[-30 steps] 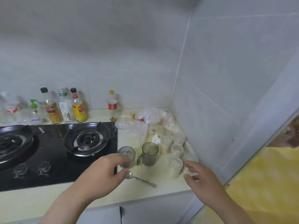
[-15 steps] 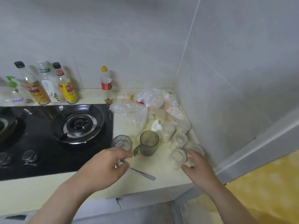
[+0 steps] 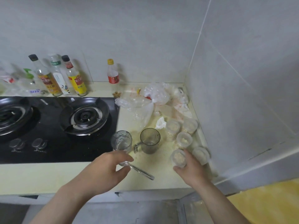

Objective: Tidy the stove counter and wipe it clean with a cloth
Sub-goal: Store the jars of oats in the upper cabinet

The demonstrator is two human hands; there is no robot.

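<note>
My left hand (image 3: 106,171) curls around the base of a clear drinking glass (image 3: 121,141) that stands at the stove's right edge on the pale yellow counter (image 3: 48,177). A metal spoon (image 3: 142,172) lies just right of that hand. My right hand (image 3: 191,168) grips a small clear plastic cup (image 3: 178,158) holding pale crumbs. Several more such cups (image 3: 183,139) stand behind it along the right wall. A smoky grey mug (image 3: 149,140) stands between the glass and the cups. No cloth is in view.
A black gas stove (image 3: 53,126) with two burners fills the left. Several sauce bottles (image 3: 76,78) and a red-labelled bottle (image 3: 113,75) line the back wall. Crumpled plastic bags (image 3: 150,101) and a tissue wad (image 3: 161,123) litter the corner. Tiled walls close in behind and to the right.
My right hand moved forward and closed around the nearest small cup. My left hand stayed at the glass while the camera tilted downward.
</note>
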